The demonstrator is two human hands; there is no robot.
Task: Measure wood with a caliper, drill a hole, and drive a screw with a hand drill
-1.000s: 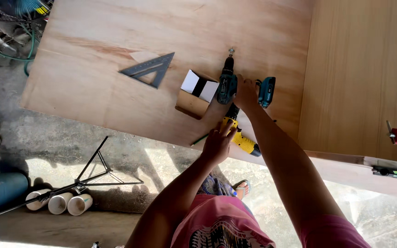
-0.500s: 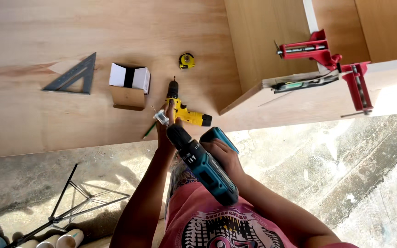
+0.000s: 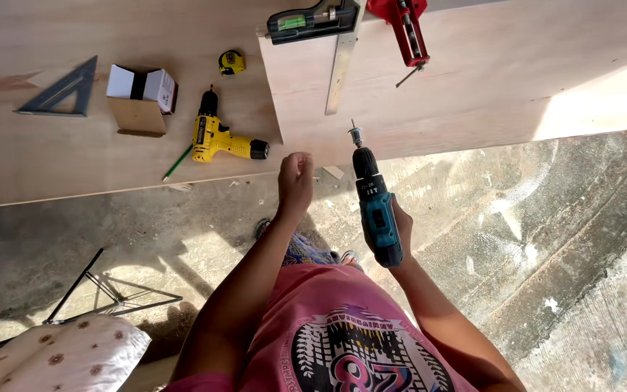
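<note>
My right hand [image 3: 400,229] grips a blue and black cordless drill [image 3: 374,199], its bit pointing up at the edge of a plywood panel [image 3: 473,80]. My left hand [image 3: 295,178] is curled into a loose fist beside the drill, near the panel's lower edge; nothing shows in it. A yellow cordless drill [image 3: 215,136] lies on the plywood sheet [image 3: 52,160] to the left of that hand, with a green pencil [image 3: 177,162] next to it.
On the sheet lie a grey triangular square [image 3: 59,91], a small open cardboard box [image 3: 139,98] and a yellow tape measure [image 3: 231,62]. A red clamp [image 3: 404,29] and a green-vial level square [image 3: 321,33] sit on the panel. Concrete floor [image 3: 546,239] below; a floral cushion [image 3: 59,356] at bottom left.
The view has shifted right. My left hand has let go of the yellow drill, which now lies on the sheet. My right hand has raised the blue drill toward the panel's edge.
</note>
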